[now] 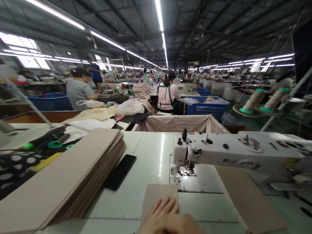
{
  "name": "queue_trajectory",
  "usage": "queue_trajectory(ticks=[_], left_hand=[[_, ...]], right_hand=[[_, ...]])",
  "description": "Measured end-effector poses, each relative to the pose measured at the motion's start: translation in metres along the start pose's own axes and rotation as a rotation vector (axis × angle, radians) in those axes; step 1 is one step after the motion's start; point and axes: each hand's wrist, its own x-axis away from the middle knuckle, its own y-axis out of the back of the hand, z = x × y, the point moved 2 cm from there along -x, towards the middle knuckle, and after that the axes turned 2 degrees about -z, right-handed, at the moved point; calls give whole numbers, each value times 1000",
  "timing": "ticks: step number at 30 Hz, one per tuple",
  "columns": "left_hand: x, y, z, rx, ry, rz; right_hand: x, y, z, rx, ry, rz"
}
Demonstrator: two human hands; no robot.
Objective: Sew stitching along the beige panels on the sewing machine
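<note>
My left hand [156, 216] lies flat, fingers stretched out, on a beige fabric panel [159, 191] near the table's front edge. Close to the camera, my right hand [182, 224] overlaps it at the bottom of the view; its fingers are hidden, so I cannot tell whether it holds anything. The panel's far edge lies just left of and in front of the needle area of a white sewing machine [207, 151]. To the left rests a thick stack of long beige panels [70, 172], with a black phone [121, 172] beside it.
Another beige panel [248, 198] lies under the machine arm. Thread cones [252, 101] stand behind it. Dark polka-dot cloth [18, 165] and spools crowd the far left. Beyond the table are a cloth-lined bin [180, 123], blue baskets [207, 107] and seated co-workers [168, 94].
</note>
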Motion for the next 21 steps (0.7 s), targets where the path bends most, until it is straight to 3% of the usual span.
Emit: queue_trajectory(ticks=[2, 5, 7, 10, 15, 21], left_hand=[[8, -2, 11, 11, 36, 11], [18, 20, 24, 37, 126, 8], [16, 34, 29, 58, 174, 0], [-1, 44, 34, 108, 185, -2], [-37, 39, 39, 146, 158, -18], [-48, 37, 41, 146, 125, -45]], right_hand=[[-21, -6, -34, 17, -69, 11], [-33, -10, -76, 62, -210, 41], [-28, -13, -92, 82, -248, 56], [-12, -17, -101, 117, -260, 37], [-1, -27, -104, 173, -270, 16], [-5, -29, -106, 203, -259, 36]])
